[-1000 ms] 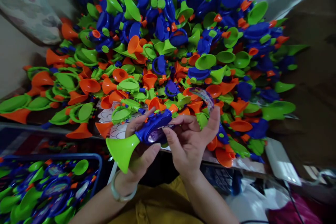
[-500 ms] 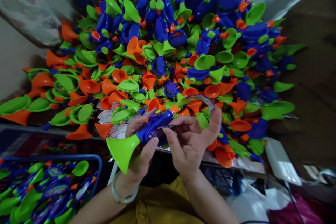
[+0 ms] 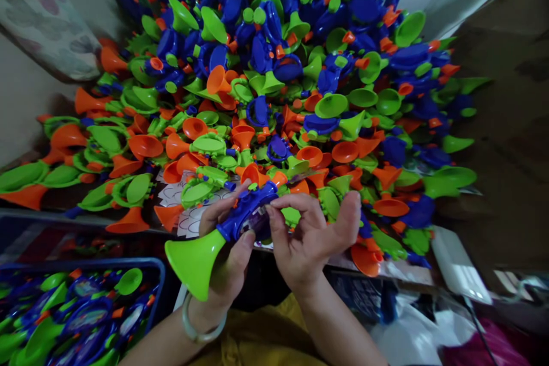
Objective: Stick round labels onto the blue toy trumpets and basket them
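Observation:
My left hand (image 3: 234,263) is closed around a toy trumpet (image 3: 193,260) with a flared green bell, a blue body and an orange mouthpiece end. The bell points down and to the left. On the body's oval face lies a shiny patterned sticker (image 3: 254,221), partly hidden by my fingers. My right hand (image 3: 306,234) pinches thumb and forefinger together at the sticker's far end, with its other fingers lifted. Behind the right fingertips a thin, clear strip (image 3: 306,175) shows faintly.
A large heap of toy trumpets (image 3: 259,111), green, orange and blue, covers the table. At the lower left stands a blue crate (image 3: 160,280) filled with trumpets bearing patterned labels. A white box-like object (image 3: 458,263) sits at the right edge, with plastic bags (image 3: 407,326) below.
The trumpet has shifted slightly left and down, turning its labelled face more into view. The clear strip, earlier arched above my right fingers, now shows lower and fainter.

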The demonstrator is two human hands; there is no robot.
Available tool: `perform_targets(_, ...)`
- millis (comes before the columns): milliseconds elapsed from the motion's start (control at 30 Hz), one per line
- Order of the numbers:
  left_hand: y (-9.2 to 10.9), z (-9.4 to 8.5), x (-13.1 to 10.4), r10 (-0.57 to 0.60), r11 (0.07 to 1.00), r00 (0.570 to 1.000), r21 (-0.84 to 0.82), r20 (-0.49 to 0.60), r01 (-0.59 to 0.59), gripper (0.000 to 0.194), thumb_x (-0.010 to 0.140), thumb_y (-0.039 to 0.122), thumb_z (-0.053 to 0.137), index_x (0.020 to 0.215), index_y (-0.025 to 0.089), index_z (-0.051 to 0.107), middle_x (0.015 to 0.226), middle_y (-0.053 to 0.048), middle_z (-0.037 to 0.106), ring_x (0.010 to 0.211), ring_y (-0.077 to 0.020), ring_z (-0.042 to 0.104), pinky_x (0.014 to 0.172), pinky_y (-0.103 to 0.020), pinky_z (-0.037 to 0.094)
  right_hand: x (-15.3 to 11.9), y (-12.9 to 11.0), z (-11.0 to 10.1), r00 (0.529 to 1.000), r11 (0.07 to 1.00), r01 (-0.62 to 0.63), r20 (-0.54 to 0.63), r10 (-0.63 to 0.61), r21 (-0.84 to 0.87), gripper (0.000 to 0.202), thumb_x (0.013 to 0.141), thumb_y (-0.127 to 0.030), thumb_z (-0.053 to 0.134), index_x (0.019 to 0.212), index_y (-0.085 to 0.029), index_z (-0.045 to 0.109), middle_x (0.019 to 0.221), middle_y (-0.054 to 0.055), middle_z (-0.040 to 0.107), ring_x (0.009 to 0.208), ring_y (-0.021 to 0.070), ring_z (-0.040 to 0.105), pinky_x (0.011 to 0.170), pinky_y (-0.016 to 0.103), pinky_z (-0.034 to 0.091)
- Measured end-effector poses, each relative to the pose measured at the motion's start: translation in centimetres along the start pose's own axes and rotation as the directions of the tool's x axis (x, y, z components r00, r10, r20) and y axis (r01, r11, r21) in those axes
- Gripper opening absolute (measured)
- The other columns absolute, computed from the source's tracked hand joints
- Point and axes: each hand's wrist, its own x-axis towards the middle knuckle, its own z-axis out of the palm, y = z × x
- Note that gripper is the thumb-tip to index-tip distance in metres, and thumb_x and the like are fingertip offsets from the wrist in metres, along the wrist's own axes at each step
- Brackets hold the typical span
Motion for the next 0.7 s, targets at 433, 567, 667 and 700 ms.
perform_targets(433,0.7,0.2,0.8,-0.176,0.969,0.984,-0.177,0.0,0.173,0.039,0.092,0.036,0.089,0.129,0.034,0.077,0.14,-0.006,0.081,0.131,-0.0304,0.078,0.115,-0.047,0.064,1.1,2.2,-0.7,0.938,0.9,-0.343,0.144,0.315,0.268,0.102,0.104,-0.043,0.078,0.177,-0.054,0.007,0.177,0.014,0.039,0.134,0.0281,0.074,0.103,0.054,0.069)
perform_targets(567,0.5,0.3,-0.4,-0.348,0.906,0.928,-0.205,0.136,0.37,0.033,0.1,0.04,0.084,0.131,0.032,0.083,0.143,-0.009,0.081,0.129,-0.0283,0.08,0.108,-0.038,0.068,1.8,0.9,-0.7,0.96,0.943,-0.251,-0.065,0.271,0.22,0.098,0.103,-0.026,0.077,0.174,-0.056,0.016,0.172,0.01,0.039,0.106,0.0177,0.08,0.098,0.046,0.071)
perform_targets(667,0.8,0.0,-1.2,-0.262,0.957,0.942,-0.071,0.211,0.282,0.053,0.1,0.024,0.084,0.149,0.041,0.074,0.167,-0.007,0.065,0.151,-0.0288,0.066,0.12,-0.039,0.061,1.4,0.0,-1.0,0.974,0.99,-0.127,-0.179,0.136,0.061,0.1,0.1,-0.012,0.073,0.171,-0.062,0.024,0.174,0.005,0.034,0.104,0.018,0.078,0.096,0.046,0.071)
perform_targets(700,1.0,-0.2,-1.2,-0.205,0.977,0.955,-0.017,0.213,0.213,0.064,0.098,0.019,0.085,0.155,0.044,0.069,0.174,-0.006,0.058,0.157,-0.029,0.06,0.124,-0.039,0.058,0.9,-0.3,-1.0,0.984,0.992,-0.103,-0.142,0.112,0.071,0.102,0.098,-0.01,0.074,0.17,-0.065,0.025,0.174,0.004,0.033,0.104,0.0185,0.077,0.093,0.045,0.072)
